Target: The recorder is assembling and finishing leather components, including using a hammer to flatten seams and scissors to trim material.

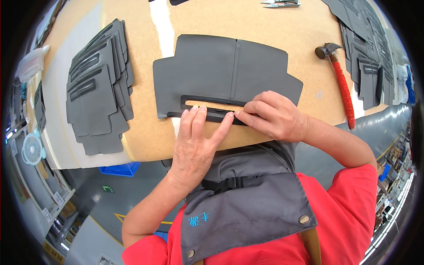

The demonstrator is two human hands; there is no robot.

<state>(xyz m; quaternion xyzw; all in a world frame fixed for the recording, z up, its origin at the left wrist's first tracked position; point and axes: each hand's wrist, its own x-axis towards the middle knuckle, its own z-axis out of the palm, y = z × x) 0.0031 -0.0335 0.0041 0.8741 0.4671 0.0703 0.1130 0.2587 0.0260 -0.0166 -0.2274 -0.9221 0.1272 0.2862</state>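
Note:
A dark grey flat panel (203, 66) with stepped corners and a seam down its middle lies on the table in front of me. Near its close edge runs a long slot bordered by a black strip (207, 118), with the tan table top showing through. My left hand (192, 141) rests on this border, fingers stretched out and fingertips pressing on it. At the slot's right end, my right hand (271, 115) pinches the border between thumb and fingers. Both hands' tips nearly meet there. My right fingers hide part of the slot.
A fanned stack of grey panels (95, 106) lies on the left. To the right rests a hammer (340, 84) with a red handle, beside more stacked panels (369, 57). Thread snips (282, 3) lie at the far edge of view. The table's near edge (176, 157) borders my apron.

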